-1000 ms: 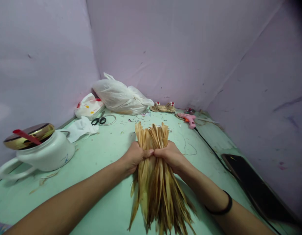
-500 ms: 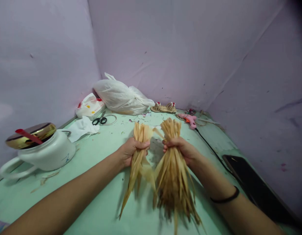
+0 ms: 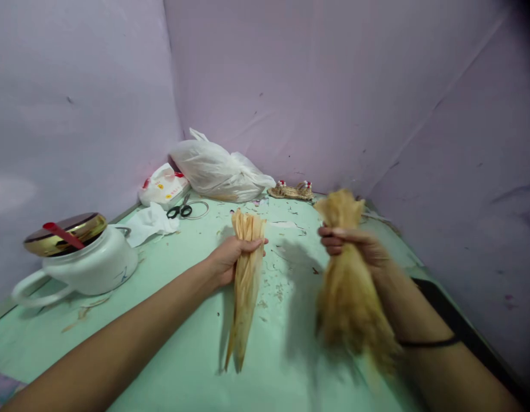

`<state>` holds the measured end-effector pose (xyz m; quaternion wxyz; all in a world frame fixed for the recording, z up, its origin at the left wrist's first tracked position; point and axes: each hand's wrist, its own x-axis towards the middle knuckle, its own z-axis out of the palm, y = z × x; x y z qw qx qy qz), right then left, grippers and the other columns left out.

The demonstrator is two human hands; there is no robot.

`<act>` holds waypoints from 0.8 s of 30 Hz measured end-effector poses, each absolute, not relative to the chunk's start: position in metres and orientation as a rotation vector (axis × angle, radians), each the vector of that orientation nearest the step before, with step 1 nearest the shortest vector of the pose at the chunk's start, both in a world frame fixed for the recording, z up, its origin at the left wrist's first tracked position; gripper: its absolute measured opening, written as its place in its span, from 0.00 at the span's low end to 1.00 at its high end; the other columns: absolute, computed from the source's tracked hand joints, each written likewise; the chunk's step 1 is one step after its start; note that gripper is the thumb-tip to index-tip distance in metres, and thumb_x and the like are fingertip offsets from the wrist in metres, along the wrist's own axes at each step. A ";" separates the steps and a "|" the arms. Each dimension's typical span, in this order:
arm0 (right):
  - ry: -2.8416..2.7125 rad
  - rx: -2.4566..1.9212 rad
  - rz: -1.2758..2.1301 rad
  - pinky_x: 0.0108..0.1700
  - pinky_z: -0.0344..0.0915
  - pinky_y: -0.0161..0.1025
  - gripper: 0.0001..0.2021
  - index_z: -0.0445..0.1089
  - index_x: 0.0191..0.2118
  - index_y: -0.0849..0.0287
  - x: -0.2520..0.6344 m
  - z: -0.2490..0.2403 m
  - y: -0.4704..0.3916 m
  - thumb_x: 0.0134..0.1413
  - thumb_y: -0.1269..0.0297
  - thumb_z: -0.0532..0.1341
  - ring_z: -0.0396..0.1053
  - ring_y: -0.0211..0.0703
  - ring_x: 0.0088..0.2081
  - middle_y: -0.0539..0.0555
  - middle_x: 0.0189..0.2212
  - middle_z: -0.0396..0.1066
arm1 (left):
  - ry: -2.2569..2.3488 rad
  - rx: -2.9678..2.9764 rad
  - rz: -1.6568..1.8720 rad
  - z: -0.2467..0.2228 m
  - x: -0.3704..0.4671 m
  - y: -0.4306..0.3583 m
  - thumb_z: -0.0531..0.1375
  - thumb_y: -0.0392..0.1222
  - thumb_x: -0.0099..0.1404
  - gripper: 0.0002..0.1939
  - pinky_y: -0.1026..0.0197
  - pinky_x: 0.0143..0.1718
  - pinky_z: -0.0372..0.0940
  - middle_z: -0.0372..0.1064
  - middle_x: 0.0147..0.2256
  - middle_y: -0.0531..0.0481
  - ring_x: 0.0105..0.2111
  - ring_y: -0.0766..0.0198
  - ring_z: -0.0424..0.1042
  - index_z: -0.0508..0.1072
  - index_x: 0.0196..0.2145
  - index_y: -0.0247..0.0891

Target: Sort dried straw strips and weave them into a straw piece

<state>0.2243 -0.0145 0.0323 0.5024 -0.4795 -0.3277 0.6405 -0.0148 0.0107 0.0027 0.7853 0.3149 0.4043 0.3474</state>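
Note:
Near the middle of the green table (image 3: 196, 337), my left hand (image 3: 233, 256) is closed round a thin bundle of dry, straw-coloured husk strips (image 3: 246, 292), whose pointed ends hang toward me. To the right, my right hand (image 3: 355, 245) grips a larger, fuller husk bundle (image 3: 351, 297) below its bunched top. This bundle is blurred by motion and has brownish lower ends. A gap of table lies between the two bundles.
A white pot (image 3: 89, 266) with a gold lid (image 3: 71, 233) stands left. Behind are crumpled tissue (image 3: 151, 224), scissors (image 3: 180, 211), a tissue pack (image 3: 164, 187), a plastic bag (image 3: 222, 171) and a woven piece (image 3: 292, 191). A dark phone (image 3: 440, 303) lies right, partly behind my forearm.
My right hand has moved right with the larger bundle, away from the left one, and now hides the pink glue gun. My left hand has stayed nearly in place, its bundle narrower.

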 end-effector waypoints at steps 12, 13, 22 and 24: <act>-0.816 -1.285 1.563 0.30 0.67 0.42 0.16 0.69 0.30 0.63 0.140 0.007 -0.033 0.25 0.75 0.65 0.70 0.45 0.23 0.51 0.21 0.72 | 0.895 0.693 0.897 -0.005 0.004 -0.011 0.61 0.29 0.48 0.10 0.58 0.30 0.68 0.73 0.27 0.43 0.25 0.59 0.72 0.72 0.31 0.29; -0.818 -1.290 1.562 0.30 0.67 0.42 0.16 0.69 0.30 0.63 0.142 0.007 -0.032 0.26 0.75 0.65 0.69 0.44 0.23 0.51 0.21 0.72 | 0.927 0.689 0.909 -0.005 0.004 -0.010 0.61 0.28 0.47 0.10 0.57 0.29 0.68 0.73 0.27 0.43 0.24 0.59 0.71 0.72 0.32 0.29; -0.848 -1.250 1.622 0.33 0.67 0.44 0.19 0.70 0.34 0.64 0.148 0.003 -0.030 0.27 0.73 0.67 0.71 0.46 0.25 0.53 0.24 0.73 | 0.893 0.815 0.926 -0.012 0.001 -0.009 0.65 0.33 0.43 0.17 0.52 0.37 0.67 0.74 0.33 0.40 0.32 0.53 0.73 0.72 0.34 0.28; -0.864 -1.230 1.627 0.34 0.67 0.44 0.19 0.70 0.33 0.64 0.147 0.004 -0.031 0.27 0.70 0.68 0.71 0.47 0.26 0.54 0.25 0.73 | 0.841 0.851 0.935 -0.013 0.001 -0.010 0.66 0.35 0.42 0.20 0.52 0.39 0.66 0.73 0.34 0.39 0.34 0.52 0.72 0.71 0.36 0.28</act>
